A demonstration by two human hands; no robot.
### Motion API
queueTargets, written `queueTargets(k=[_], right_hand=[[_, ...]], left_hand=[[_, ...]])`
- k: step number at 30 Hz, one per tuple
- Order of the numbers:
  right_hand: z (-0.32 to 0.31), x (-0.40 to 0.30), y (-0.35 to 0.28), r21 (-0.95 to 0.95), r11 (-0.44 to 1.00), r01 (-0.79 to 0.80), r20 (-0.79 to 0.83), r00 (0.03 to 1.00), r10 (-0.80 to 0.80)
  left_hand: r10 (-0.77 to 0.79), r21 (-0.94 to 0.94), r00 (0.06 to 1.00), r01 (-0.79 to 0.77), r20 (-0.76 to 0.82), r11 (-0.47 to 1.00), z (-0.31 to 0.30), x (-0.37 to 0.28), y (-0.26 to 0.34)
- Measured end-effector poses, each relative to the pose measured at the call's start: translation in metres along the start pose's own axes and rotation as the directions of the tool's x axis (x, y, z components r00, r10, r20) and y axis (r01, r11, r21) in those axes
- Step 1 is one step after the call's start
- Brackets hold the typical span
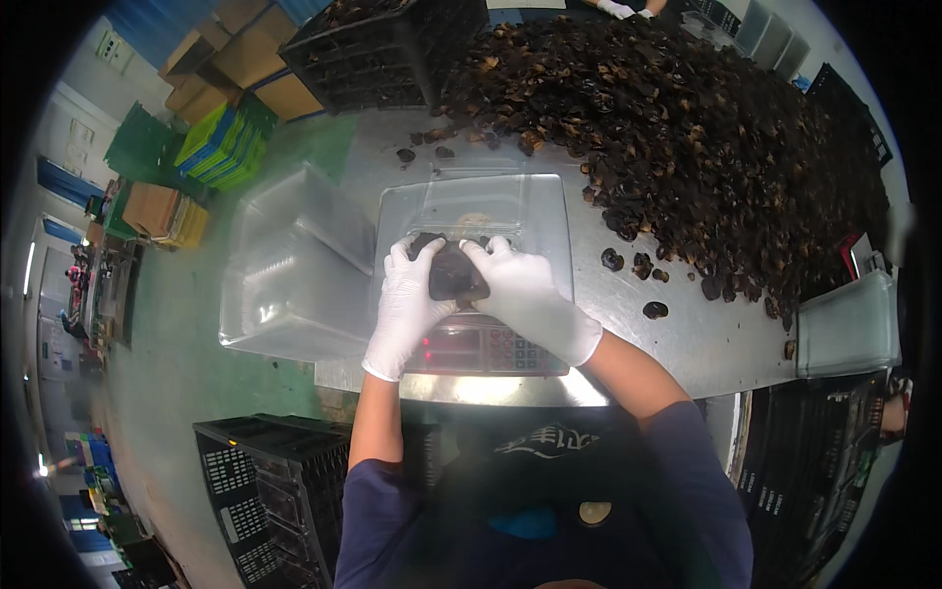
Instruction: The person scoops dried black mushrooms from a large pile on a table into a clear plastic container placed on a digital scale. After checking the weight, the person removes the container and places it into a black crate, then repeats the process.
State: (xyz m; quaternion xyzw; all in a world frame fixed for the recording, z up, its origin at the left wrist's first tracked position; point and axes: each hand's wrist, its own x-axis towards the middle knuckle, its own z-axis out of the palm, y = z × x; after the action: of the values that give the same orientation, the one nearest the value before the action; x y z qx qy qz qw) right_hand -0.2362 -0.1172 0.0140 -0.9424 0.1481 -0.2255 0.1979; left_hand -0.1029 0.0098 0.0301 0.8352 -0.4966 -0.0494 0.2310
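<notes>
Both my hands wear white gloves. My left hand (pixel 408 294) and my right hand (pixel 511 276) grip a clump of dark pieces (pixel 458 274), which look like dried fungus, from either side. They are over a clear plastic clamshell box (pixel 475 193), whose near part is hidden by the hands and the clump. The box lies on the platform (pixel 548 195) of a digital weighing scale. Below my hands is the scale's keypad panel (pixel 508 350), with red lights in its display; the reading is unclear.
A large heap of dark fungus pieces (pixel 662 140) covers the table's (pixel 706 339) far right; several lie loose. Stacked clear boxes (pixel 294 272) stand left of the scale. A black crate (pixel 368 62) sits behind, another clear bin (pixel 846 324) at right. A co-worker's gloved hands (pixel 622 9) show beyond.
</notes>
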Motion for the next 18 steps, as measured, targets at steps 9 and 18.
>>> queueTargets(k=[9,18], right_hand=[[-0.036,-0.035,0.018,0.200,0.965,-0.170,-0.105,0.976,0.193],[-0.032,-0.174,0.114,-0.081,0.797,-0.599,-0.080,0.801,0.594]], left_hand=[[-0.012,-0.157,1.000,0.014,0.013,0.987,-0.006,-0.007,0.006],[-0.245,-0.755,0.956,0.042,-0.159,0.655,-0.010,-0.020,-0.027]])
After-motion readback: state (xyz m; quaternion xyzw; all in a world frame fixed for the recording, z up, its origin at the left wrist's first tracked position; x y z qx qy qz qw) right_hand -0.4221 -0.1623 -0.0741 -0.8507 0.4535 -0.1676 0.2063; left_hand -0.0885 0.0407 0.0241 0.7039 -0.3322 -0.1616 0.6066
